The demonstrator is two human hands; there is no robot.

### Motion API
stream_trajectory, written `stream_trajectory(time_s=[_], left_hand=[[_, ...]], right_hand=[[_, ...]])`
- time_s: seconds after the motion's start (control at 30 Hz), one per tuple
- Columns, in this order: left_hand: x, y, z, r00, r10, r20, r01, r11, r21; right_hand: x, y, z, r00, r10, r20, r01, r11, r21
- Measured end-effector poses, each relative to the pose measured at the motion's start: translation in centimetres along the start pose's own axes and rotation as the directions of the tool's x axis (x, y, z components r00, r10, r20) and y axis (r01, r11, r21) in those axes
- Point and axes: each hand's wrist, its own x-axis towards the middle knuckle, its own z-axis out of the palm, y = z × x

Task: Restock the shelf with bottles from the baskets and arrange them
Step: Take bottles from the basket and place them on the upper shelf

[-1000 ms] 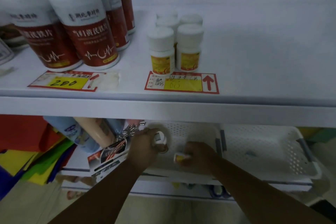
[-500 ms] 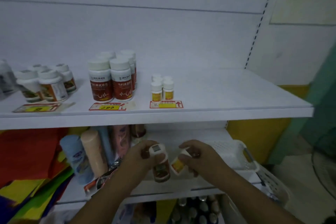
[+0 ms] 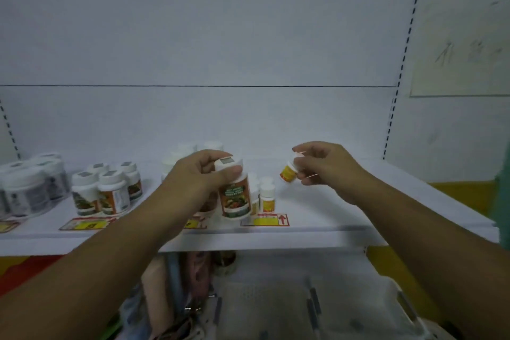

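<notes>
Left hand (image 3: 198, 174) grips a big bottle (image 3: 234, 199) by its white cap, upright, over the near edge of the shelf (image 3: 358, 201). Right hand (image 3: 325, 171), to its right and apart, pinches a yellow bottle (image 3: 287, 172), tilted, in the air above the shelf. Red price tags (image 3: 265, 220) line the near edge. Behind them stand small bottles (image 3: 267, 197) and, further left, larger bottles (image 3: 113, 196). Farthest is the white back panel (image 3: 220, 50).

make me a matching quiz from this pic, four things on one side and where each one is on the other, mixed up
1 big bottle
2 tilted yellow bottle
3 arrow tag
4 grey jars

a flat at the shelf front
b in the right hand
c far left on the shelf
d in the left hand

Pairs: 1-d, 2-b, 3-a, 4-c
</notes>
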Motion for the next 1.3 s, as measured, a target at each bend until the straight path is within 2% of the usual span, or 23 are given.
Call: stream_trajectory(time_s=[0.17,0.27,0.43,0.53,0.63,0.7,0.77,0.83,0.9,0.97,1.1,1.3], left_hand=[[2.6,1.6,0.1,0.996,0.011,-0.088,0.000,0.991,0.131],[3.8,2.0,-0.2,0.990,0.022,-0.137,0.004,0.982,0.190],[4.9,2.1,-2.1,0.975,-0.027,-0.221,0.076,0.973,0.218],[5.2,2.2,-2.8,0.974,-0.018,-0.227,0.076,0.966,0.248],[5.4,3.4,-4.2,0.976,0.031,-0.214,0.024,0.968,0.250],[5.4,4.3,-5.9,0.974,0.059,-0.219,0.002,0.964,0.267],[5.4,5.2,-7.9,0.971,0.073,-0.228,-0.004,0.957,0.290],[5.3,5.8,-10.3,0.968,0.076,-0.240,0.003,0.949,0.314],[5.2,6.3,-12.8,0.965,0.076,-0.251,0.012,0.944,0.330],[5.0,6.2,-15.5,0.963,0.072,-0.259,0.016,0.946,0.323],[4.7,4.9,-20.6,0.964,0.102,-0.247,-0.036,0.965,0.259],[6.2,1.8,-25.8,0.941,0.127,-0.315,-0.092,0.988,0.125]], right_hand=[[7.2,2.5,0.5,1.000,0.008,-0.025,-0.012,0.983,-0.185],[10.7,4.0,1.8,0.992,0.084,0.099,-0.053,0.957,-0.284],[13.6,5.9,3.9,0.934,0.179,0.310,-0.051,0.924,-0.380],[14.1,6.6,4.0,0.914,0.186,0.360,-0.041,0.926,-0.375],[14.1,6.0,3.4,0.902,0.191,0.388,0.014,0.884,-0.466],[14.1,4.2,3.4,0.942,0.068,0.327,0.119,0.847,-0.518],[13.5,0.8,4.7,0.952,-0.161,0.260,0.264,0.862,-0.433],[12.1,-3.3,7.7,0.888,-0.331,0.318,0.415,0.876,-0.246],[10.6,-6.7,11.8,0.789,-0.433,0.435,0.540,0.827,-0.157],[9.7,-9.3,16.2,0.724,-0.461,0.513,0.614,0.770,-0.176],[9.5,-12.7,24.4,0.666,-0.444,0.600,0.673,0.705,-0.224],[11.0,-13.8,30.4,0.739,-0.350,0.576,0.569,0.782,-0.255]])
